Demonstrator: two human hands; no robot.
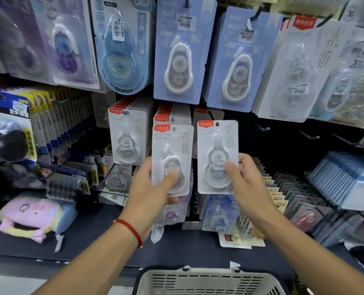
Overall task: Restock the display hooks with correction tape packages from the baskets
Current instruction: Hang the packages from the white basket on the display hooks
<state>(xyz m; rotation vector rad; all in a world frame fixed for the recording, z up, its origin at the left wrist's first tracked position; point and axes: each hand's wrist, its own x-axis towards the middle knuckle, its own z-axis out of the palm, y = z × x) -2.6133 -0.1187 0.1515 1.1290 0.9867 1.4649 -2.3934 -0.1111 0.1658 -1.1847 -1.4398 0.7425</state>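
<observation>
My left hand (149, 188) grips a white correction tape package (172, 145) with a red label, thumb pressed on its blister. It is held up in front of a filled hook row (172, 116) of the same packages. My right hand (244, 177) holds a second identical package (217, 143) upright, thumb on its front. Its hang hole sits level with a dark hook (211, 116) just behind. A beige basket (208, 282) stands below at the bottom edge.
Another full row of the same packages (127, 133) hangs to the left. Bare black hooks (264, 127) stick out to the right. Blue and white correction tape cards (178, 52) hang above. A pink pouch (32, 216) and loose packages (219, 213) lie on the dark shelf.
</observation>
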